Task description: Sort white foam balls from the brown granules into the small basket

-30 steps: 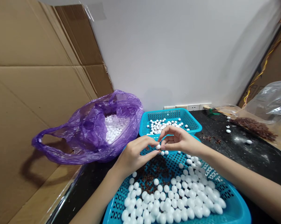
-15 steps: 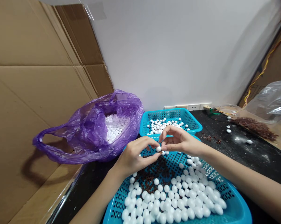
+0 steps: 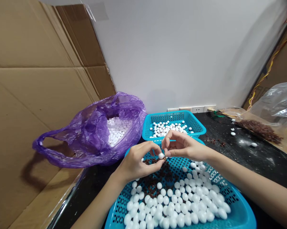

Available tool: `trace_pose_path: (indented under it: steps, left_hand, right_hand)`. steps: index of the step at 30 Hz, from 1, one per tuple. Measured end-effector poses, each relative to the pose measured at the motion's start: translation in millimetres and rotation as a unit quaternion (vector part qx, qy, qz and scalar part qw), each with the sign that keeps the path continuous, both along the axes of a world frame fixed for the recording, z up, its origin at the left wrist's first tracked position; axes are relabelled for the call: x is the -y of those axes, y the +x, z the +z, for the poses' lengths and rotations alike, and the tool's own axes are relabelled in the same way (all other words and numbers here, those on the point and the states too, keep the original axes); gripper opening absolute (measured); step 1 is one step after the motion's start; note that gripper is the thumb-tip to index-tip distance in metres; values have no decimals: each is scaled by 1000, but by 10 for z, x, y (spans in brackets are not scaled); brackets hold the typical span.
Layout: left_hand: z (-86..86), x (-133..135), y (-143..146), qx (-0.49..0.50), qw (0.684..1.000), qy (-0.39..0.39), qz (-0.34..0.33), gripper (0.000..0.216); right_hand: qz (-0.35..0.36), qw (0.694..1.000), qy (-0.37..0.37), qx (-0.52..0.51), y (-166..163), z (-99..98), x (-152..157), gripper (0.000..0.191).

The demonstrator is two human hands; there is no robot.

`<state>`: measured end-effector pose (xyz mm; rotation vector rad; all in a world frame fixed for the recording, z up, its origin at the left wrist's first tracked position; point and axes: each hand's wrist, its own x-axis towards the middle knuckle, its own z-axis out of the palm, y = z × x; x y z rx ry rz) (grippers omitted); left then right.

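Between the thumb and forefinger of my left hand is a small white ball. My right hand meets it from the other side, thumb and forefinger pinched close to the ball's right edge. A tiny brownish bit shows there, too small to name. Both hands hover over the near blue plastic basket. Many white balls fill the front and right of this basket, and dark reddish-brown flakes lie in its back left part.
Behind stands a second blue basket with scattered white balls. A purple plastic bag at left holds more white balls. Several loose balls and a heap of brown flakes lie at right by a clear bag. Cardboard rises at left.
The two hands stay together at nearly the same spot, with only small finger shifts around the white ball. Baskets and bag look unchanged.
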<state>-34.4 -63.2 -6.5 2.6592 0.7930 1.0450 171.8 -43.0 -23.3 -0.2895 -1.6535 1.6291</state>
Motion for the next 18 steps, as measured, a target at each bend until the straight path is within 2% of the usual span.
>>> trace_pose_path:
  steps: [8,18]
  left_hand:
    - [11,9,3,0,1000,-10,-15,12]
    - [26,29,28,-6,1000,5,-2,15]
  right_hand:
    - [-4,1000,11,-2,4,15,3,23]
    - [12,1000,6,-2,-13,35,28,24]
